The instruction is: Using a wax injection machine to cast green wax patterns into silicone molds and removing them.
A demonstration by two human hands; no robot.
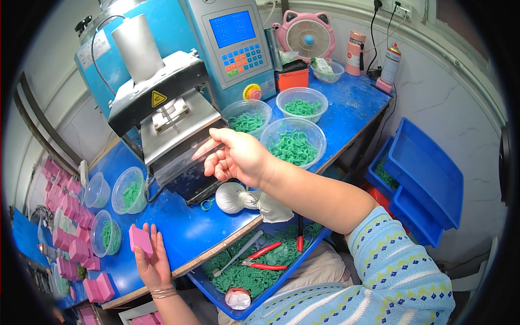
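My left hand [154,259] is closed around a pink rectangular block [141,240] beside the blue table's front edge. My right hand [233,154] is raised in front of the lower plate of a blue press machine [181,124]. Its index finger points left, and the other fingers curl loosely; I see nothing held in it. On the plate sits a small metal fixture [172,115] with thin rods. Below my right hand lies a white, cloth-wrapped bundle [232,198], with a small green ring-like piece [207,205] near it.
Clear bowls [293,163] of green pieces stand right of the press, others [129,208] to its left. Pink blocks [76,208] pile up far left. On my lap, a blue tray [271,309] holds green pieces, red-handled pliers [265,266] and tweezers [238,253]. Blue trays [425,168] stack at right.
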